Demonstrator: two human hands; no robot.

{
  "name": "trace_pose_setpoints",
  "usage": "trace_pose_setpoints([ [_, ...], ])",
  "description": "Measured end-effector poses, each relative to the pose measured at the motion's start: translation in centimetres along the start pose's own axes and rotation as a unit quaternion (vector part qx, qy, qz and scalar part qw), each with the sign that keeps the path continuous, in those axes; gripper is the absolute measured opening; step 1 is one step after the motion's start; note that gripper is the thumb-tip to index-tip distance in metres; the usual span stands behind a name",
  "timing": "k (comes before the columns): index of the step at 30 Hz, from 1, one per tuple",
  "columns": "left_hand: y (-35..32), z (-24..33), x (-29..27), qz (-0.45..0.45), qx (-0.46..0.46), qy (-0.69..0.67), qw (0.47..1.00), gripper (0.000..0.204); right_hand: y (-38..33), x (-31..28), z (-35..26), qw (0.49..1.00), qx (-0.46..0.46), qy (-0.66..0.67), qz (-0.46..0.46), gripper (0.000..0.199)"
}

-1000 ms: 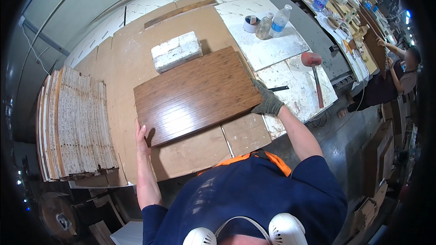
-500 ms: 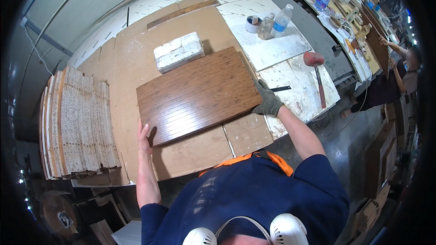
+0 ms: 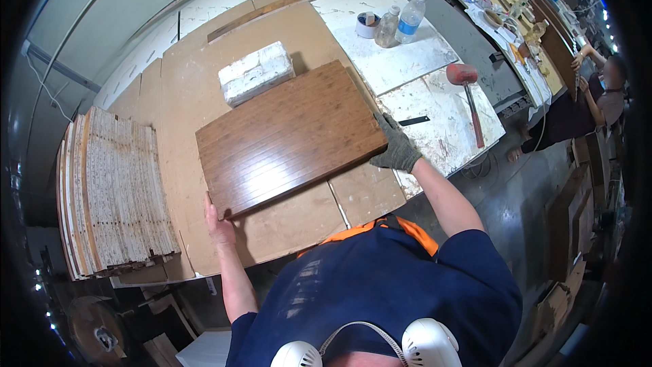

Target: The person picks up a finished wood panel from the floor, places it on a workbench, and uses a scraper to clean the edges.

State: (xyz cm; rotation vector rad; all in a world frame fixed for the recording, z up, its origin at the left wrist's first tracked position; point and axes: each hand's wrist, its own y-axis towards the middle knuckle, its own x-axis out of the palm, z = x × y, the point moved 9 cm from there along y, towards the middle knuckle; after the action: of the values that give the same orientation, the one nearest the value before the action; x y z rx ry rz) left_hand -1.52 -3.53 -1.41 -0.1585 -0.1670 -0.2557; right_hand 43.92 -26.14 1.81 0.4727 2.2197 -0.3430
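Observation:
A brown, glossy wooden panel (image 3: 292, 139) with fine lengthwise grooves lies at a slant above the cardboard on the table. My bare left hand (image 3: 221, 228) is at its near left corner, fingers up along the edge and partly hidden. At the right end, my right hand (image 3: 399, 147), in a dark grey-green glove, grips the edge with some fingers out of sight. Just behind the panel sits a white, block-shaped bundle (image 3: 257, 73). A short black strip (image 3: 414, 121) lies beside the gloved fingers.
Left stands a row of upright boards (image 3: 119, 190). A red-headed mallet (image 3: 463, 76), two plastic bottles (image 3: 410, 19) and a small tub (image 3: 367, 25) are on the right. A thin wooden strip (image 3: 261, 15) lies at the back. Another person (image 3: 604, 98) handles a board far right.
My left hand has slid slightly down toward the panel's near corner. The whole view has shifted a little; the panel and my right hand keep nearly the same place on the table.

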Motion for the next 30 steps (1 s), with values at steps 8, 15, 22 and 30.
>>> trace_pose_setpoints([
  [8,-1.4,2.0,2.8,0.059,-0.004,0.024,0.998,0.071,0.2,0.3,0.3,1.000,0.016,0.014,-0.007,0.111],
  [15,-0.6,1.2,2.0,0.048,0.025,0.002,0.999,0.067,0.4,0.6,0.5,1.000,0.009,0.018,0.000,0.110],
  [22,-0.3,0.9,1.1,0.047,0.031,0.029,0.998,0.068,0.6,0.6,0.6,1.000,0.009,-0.007,0.006,0.108],
  [30,-1.7,1.1,0.3,-0.039,0.061,0.057,0.996,0.080,-0.4,-0.6,0.0,0.996,0.027,-0.080,-0.022,0.101],
])
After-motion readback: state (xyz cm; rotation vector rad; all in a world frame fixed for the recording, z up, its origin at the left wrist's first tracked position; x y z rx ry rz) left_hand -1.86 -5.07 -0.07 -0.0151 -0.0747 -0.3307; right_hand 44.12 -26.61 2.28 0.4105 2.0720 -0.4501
